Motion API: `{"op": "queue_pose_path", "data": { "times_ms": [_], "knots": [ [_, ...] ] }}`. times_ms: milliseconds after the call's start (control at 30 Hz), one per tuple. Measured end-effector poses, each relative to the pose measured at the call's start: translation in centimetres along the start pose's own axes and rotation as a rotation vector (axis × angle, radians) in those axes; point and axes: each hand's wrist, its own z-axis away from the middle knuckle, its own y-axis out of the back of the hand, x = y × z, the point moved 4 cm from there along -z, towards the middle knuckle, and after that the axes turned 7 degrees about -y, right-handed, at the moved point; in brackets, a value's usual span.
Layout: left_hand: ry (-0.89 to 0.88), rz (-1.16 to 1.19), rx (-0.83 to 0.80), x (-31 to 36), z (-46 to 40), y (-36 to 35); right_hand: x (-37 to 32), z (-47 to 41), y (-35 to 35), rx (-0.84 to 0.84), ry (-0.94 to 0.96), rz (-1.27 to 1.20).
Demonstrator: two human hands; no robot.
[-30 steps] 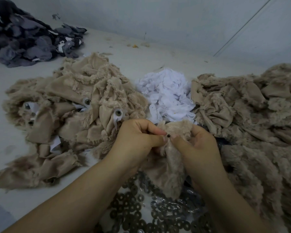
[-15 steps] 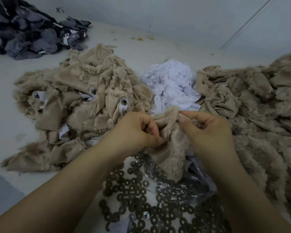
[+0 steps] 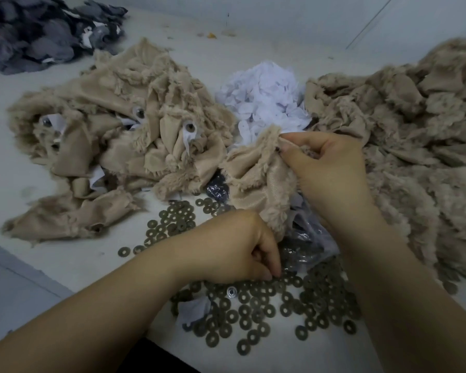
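Tan plush fabric piece (image 3: 256, 179), dark olive-grey washers (image 3: 253, 305), white paper scraps (image 3: 264, 98), dark grey cloth heap (image 3: 38, 33).

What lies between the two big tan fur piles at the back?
A heap of white scraps, flanked by left fur pile and right fur pile, in the head view.

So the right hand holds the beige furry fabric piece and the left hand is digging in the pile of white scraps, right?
Not quite. In the head view the left hand is down on the scattered dark ring-shaped washers, fingers curled, not in the pile of white scraps. The right hand does hold the beige furry fabric piece.
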Motion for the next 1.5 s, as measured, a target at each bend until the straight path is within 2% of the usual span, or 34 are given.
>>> {"op": "queue_pose_path", "data": {
  "times_ms": [133,233,400,500,700,967,1233,1400,1500],
  "knots": [
    [-0.016,-0.317,-0.001,0.4,0.0,-0.8,-0.3,0.4,-0.3,-0.018,0.017,0.024],
    [-0.011,-0.380,0.029,0.1,-0.1,-0.8,-0.4,0.5,-0.5,-0.038,0.006,0.043],
    [-0.049,-0.331,0.094,0.2,-0.1,-0.4,-0.5,0.5,-0.7,-0.059,-0.005,0.069],
    [-0.089,-0.224,0.061,0.7,0.0,-0.4,-0.5,0.6,-0.6,-0.058,0.005,0.075],
    [-0.159,-0.289,-0.037,1.2,-0.3,-1.5,-0.5,0.7,-0.7,-0.057,0.014,0.085],
    [-0.150,-0.313,-0.045,1.5,-0.6,-2.6,-0.6,0.8,-0.7,-0.077,0.014,0.103],
    [-0.156,-0.079,0.089,1.1,-0.2,-1.7,-0.1,0.3,-0.5,-0.060,0.010,0.126],
    [-0.184,-0.083,0.140,1.1,0.2,-1.2,0.1,0.1,-0.3,-0.004,0.025,0.132],
    [-0.190,-0.005,0.219,0.8,0.2,-0.8,0.1,0.0,-0.2,0.021,0.027,0.128]
  ]
}}
